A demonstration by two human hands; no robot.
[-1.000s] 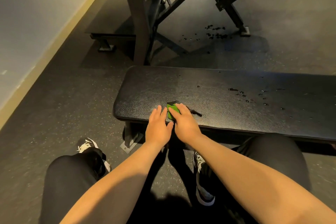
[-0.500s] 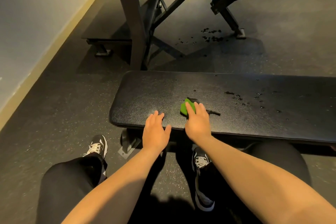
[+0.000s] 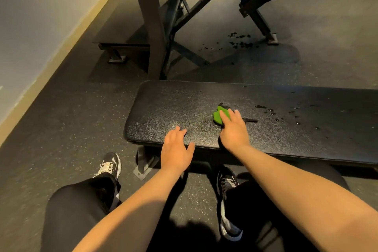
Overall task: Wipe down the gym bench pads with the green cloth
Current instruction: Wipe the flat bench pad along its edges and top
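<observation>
- On the head view, left half of the desk [image 3: 173, 108]: the green cloth [image 3: 218, 116] lies bunched into a small wad on the black pad, about mid-depth. Droplets [image 3: 274, 113] are scattered on the pad to its right.
- Risk 1: the wad covers only a narrow strip. A single pass is likely to leave streaks or miss droplets entirely.
- Risk 2: the cloth is pressed, not gripped. On slick wet vinyl it may slide out from under the fingers during a fast stroke.
- Risk 3: a hard push toward the far edge may sweep liquid off the desk onto the floor [image 3: 61, 129], where wet spots [image 3: 239, 41] already show.
- Right hand [image 3: 234, 131]: fingers extended and nearly flat, fingertips pressing the cloth onto the pad; nothing is clasped.
- Left hand [image 3: 176, 149]: fingers relaxed and spread, palm down over the near edge of the desk, apparently bracing; it holds nothing and sits well apart from the cloth.
</observation>
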